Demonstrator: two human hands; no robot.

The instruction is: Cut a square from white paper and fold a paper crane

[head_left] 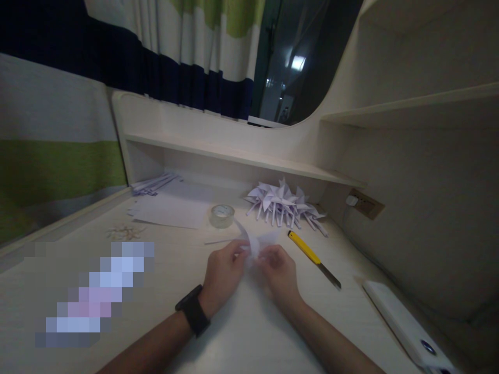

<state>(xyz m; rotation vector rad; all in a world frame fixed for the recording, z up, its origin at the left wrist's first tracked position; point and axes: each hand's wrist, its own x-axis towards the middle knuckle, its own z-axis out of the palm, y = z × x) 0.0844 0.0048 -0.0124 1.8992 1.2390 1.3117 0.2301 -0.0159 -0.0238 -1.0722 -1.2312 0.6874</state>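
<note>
A white paper pinwheel with curved blades is held between my two hands over the desk, slightly blurred. My left hand, with a black watch on its wrist, pinches the paper from the left. From the right, my right hand has its fingertips closed on the same paper near the middle. The fingers partly hide the pinwheel's centre. Just behind it stands a roll of clear tape. To the right of my right hand lies a yellow utility knife with its blade out.
Several white paper pinwheels on paper sticks are heaped at the back. Paper sheets and rolled paper sticks lie back left, near small thin pieces. A long white device rests at right. A blurred patch covers the left front.
</note>
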